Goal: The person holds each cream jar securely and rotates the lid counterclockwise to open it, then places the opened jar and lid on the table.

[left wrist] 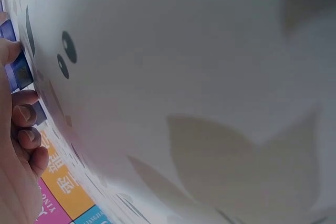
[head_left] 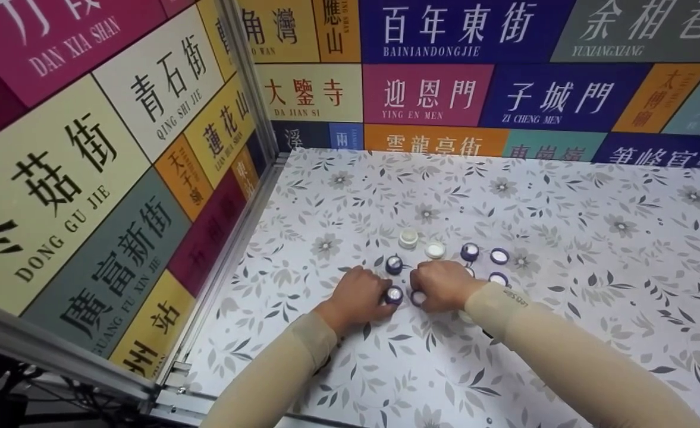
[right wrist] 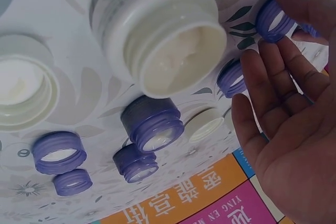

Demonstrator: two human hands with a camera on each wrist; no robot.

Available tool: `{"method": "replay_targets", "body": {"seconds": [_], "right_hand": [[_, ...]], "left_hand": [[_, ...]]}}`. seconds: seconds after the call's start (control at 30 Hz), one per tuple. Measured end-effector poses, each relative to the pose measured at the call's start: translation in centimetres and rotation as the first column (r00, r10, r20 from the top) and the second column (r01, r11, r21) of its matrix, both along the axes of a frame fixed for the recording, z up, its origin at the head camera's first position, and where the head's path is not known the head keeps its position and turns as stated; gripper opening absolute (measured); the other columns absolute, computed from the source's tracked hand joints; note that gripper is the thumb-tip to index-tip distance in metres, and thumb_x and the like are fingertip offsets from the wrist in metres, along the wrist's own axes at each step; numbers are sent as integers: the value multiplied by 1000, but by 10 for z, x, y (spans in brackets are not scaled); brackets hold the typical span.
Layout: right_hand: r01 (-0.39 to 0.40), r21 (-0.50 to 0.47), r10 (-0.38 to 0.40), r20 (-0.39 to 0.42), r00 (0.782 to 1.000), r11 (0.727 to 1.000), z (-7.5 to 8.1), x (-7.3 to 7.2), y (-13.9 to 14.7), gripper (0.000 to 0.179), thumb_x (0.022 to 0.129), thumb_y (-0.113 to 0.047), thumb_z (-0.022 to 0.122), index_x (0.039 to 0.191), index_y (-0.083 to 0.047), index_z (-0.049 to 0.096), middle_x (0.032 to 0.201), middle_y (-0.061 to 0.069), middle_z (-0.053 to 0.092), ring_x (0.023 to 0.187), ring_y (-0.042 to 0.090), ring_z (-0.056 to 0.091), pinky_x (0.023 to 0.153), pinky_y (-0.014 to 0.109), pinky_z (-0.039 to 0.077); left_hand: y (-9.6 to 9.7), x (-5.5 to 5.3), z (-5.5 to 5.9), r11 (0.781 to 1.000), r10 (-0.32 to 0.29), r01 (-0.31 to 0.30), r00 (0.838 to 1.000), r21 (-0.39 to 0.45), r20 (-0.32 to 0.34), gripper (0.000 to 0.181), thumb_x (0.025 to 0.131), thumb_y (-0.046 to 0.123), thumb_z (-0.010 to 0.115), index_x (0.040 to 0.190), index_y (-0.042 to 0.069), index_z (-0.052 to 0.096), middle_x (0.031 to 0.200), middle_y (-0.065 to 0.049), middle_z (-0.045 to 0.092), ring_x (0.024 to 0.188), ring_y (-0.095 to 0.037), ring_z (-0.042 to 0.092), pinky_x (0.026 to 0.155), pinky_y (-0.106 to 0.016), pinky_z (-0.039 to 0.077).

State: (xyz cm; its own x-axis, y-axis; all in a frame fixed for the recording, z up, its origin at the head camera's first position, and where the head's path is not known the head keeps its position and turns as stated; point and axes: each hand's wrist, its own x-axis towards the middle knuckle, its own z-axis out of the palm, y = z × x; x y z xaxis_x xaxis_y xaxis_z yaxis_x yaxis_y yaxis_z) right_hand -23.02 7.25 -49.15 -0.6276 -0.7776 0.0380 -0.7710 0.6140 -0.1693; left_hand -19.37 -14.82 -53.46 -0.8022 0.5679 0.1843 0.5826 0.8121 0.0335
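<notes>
In the head view my left hand (head_left: 360, 296) holds a small purple jar (head_left: 394, 295) by its side, with pale contents showing at the open top. The left wrist view shows the thumb against that jar (left wrist: 21, 71). Close on the right, my right hand (head_left: 443, 285) pinches a purple lid (head_left: 417, 298). From the right wrist, the lid (right wrist: 273, 20) is seen between thumb and fingers, its hollow side showing. Jar and lid are apart. Just beyond the hands stands another open purple jar (head_left: 394, 264).
Behind the hands are an open white cream jar (head_left: 408, 238) and a white lid (head_left: 435, 250). Near the right hand are a purple jar (head_left: 469, 251) and two purple lids (head_left: 499, 256). A large white jar (right wrist: 157, 45) sits beneath the right wrist. Printed panels (head_left: 427, 95) border the table.
</notes>
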Motion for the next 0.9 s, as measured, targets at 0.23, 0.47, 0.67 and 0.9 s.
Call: {"method": "replay_targets", "body": {"seconds": [0.23,0.47,0.67,0.9], "right_hand": [[-39,-26,37,-51,998,999,1,2,2,23,60,-18,78,71,-16,59,67,-6,47,54,19,46,47,37,39],[-19,-5,19,-31,999,1000,1,1,6,23,60,-19,79,75,-16,62,70,-7,49,58,18,49,51,38,42],[16,18,-16,4,1000,1000,0,0,12,31,56,-19,77,85,-16,66,76,-7,51,61,18,51,54,39,45],[30,11,-30,40,999,999,11,0,20,47,63,-26,79,107,-12,69,91,-2,59,77,22,59,67,42,50]], "left_hand": [[2,0,2,1000,9,-9,1000,-12,21,30,85,48,66,82,18,66,68,3,62,63,-20,55,69,-39,44],[5,-3,0,999,17,-16,999,-30,50,32,85,50,65,85,19,67,70,4,61,65,-20,55,72,-38,44],[6,-4,1,999,6,-5,999,-32,49,33,84,52,66,84,19,64,69,4,59,66,-20,54,72,-39,44],[-6,-5,8,999,15,-13,999,-39,52,46,85,58,60,100,15,68,77,3,60,75,-20,56,78,-39,44]]}}
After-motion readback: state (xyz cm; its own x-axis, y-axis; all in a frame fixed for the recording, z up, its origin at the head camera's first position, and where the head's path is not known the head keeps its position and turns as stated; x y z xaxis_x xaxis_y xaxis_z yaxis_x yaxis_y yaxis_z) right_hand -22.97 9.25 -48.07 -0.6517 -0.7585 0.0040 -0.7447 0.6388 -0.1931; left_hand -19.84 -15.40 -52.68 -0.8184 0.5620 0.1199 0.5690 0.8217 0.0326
